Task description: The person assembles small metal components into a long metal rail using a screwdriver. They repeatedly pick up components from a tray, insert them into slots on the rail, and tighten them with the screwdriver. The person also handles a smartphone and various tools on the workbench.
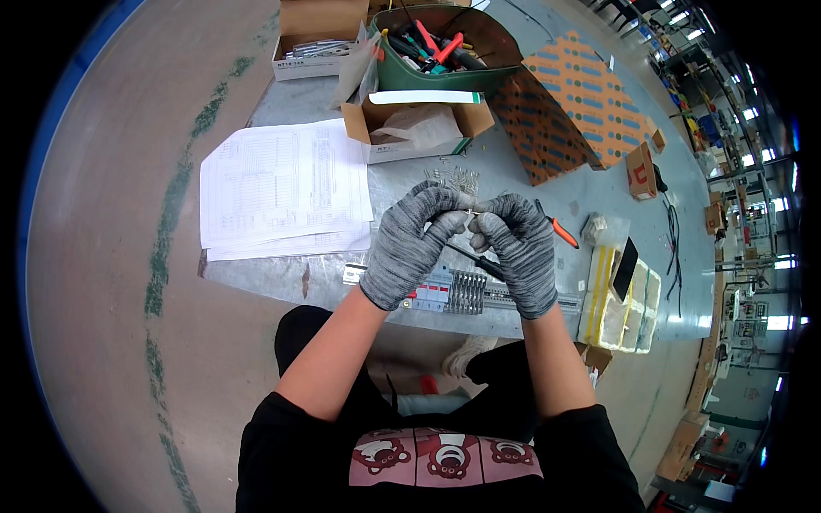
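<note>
Grey knit gloves cover both my hands, which meet over the workbench. My left hand [409,244] and my right hand [523,250] pinch a small shiny metal piece [471,212] between their fingertips; its exact kind is too small to tell. Just beyond the fingers lies a loose pile of small metal parts [462,179]. Under my hands a metal rail carries blue-and-grey modules [434,291] and a row of grey terminal blocks [467,293]. A black-handled screwdriver [490,268] rests near the rail, partly hidden by my right hand. An orange-handled tool [563,232] lies beside that hand.
Printed sheets [286,188] cover the bench's left side. Behind stand an open carton [410,152] with a plastic bag, a green bin [445,81] of tools and a box of metal parts [318,64]. Patterned cardboard [590,107], a compartment tray [611,321] and a black phone-like slab [625,269] are right.
</note>
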`<state>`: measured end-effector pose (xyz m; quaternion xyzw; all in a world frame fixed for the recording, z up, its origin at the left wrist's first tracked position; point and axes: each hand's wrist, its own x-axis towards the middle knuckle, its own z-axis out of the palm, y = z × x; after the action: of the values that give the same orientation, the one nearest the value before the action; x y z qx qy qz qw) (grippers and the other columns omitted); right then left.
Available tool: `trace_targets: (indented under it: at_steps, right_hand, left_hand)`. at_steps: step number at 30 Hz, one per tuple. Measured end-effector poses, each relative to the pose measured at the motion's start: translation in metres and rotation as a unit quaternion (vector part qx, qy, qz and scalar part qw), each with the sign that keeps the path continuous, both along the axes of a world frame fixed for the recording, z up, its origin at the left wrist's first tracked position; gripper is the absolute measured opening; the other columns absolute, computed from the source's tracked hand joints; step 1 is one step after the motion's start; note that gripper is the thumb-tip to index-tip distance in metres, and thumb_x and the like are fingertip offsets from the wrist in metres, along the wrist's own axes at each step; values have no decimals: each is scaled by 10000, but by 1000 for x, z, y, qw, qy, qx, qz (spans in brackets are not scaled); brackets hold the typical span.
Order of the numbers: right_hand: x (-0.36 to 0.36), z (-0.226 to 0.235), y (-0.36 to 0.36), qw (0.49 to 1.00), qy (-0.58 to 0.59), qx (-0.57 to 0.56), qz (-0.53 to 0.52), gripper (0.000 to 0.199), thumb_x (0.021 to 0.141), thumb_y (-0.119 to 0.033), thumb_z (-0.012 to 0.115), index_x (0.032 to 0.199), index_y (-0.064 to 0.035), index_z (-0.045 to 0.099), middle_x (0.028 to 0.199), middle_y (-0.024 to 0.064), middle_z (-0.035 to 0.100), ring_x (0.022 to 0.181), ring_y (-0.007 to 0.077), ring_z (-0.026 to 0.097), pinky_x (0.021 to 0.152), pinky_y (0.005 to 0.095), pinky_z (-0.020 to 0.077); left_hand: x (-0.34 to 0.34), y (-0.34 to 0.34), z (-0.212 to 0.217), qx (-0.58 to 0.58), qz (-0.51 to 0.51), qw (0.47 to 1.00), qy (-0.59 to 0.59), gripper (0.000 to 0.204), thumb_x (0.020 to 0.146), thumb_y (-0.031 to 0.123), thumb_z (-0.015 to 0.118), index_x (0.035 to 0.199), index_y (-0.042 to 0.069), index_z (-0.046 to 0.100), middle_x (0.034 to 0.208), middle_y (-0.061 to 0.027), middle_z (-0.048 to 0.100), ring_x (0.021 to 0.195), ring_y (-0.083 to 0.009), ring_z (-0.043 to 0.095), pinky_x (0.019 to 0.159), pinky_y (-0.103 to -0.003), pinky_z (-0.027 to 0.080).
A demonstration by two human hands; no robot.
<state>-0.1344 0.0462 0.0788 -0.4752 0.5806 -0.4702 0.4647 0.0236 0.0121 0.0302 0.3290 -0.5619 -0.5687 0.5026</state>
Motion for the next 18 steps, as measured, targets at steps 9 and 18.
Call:
trace_targets:
  at_steps: [9, 18]
  right_hand:
    - [15, -12, 5, 1000, 4, -17, 12, 61, 907, -96, 601, 897, -36, 598, 696, 23, 603, 593, 66, 541, 554, 218, 463]
    - [-25, -40, 10, 993, 78, -56, -62, 100, 870, -102, 612, 857, -19, 557, 661, 56, 555, 615, 106, 547, 592, 283, 474]
  left_hand:
    - [5, 1, -6, -114, 54, 989, -78, 138, 876, 71, 639, 1003, 18, 641, 945, -83, 652, 837, -161, 645, 753, -270, 519]
    - [9, -16, -18, 69, 150, 985, 55, 143, 913, 143, 613, 1015, 44, 599, 906, -12, 583, 747, -94, 547, 686, -241, 464]
